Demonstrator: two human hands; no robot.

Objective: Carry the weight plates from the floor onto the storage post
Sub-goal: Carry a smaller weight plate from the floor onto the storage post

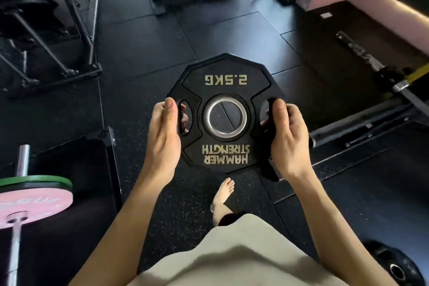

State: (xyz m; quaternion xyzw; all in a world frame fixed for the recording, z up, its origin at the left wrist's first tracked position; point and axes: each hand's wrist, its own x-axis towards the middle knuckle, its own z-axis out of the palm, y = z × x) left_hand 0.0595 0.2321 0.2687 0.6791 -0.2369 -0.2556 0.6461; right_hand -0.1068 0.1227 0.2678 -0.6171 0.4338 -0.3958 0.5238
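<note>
A black 2.5 kg weight plate (225, 81) with a steel-ringed centre hole is held flat in front of me, well above the floor. My left hand (162, 137) grips its left edge, fingers curled through the left handle slot. My right hand (289, 139) grips the right edge the same way, through the right slot. Another black plate (392, 264) lies on the floor at the lower right. At the lower left a pink plate (34, 204) and a green plate (34, 180) sit stacked on a steel post (23, 158).
Black rubber floor tiles (144, 37) cover the room. A machine frame (69, 18) stands at the left, a bench base (362, 123) at the right, a black box (343, 37) at the far right. My bare foot (224, 195) is below the plate.
</note>
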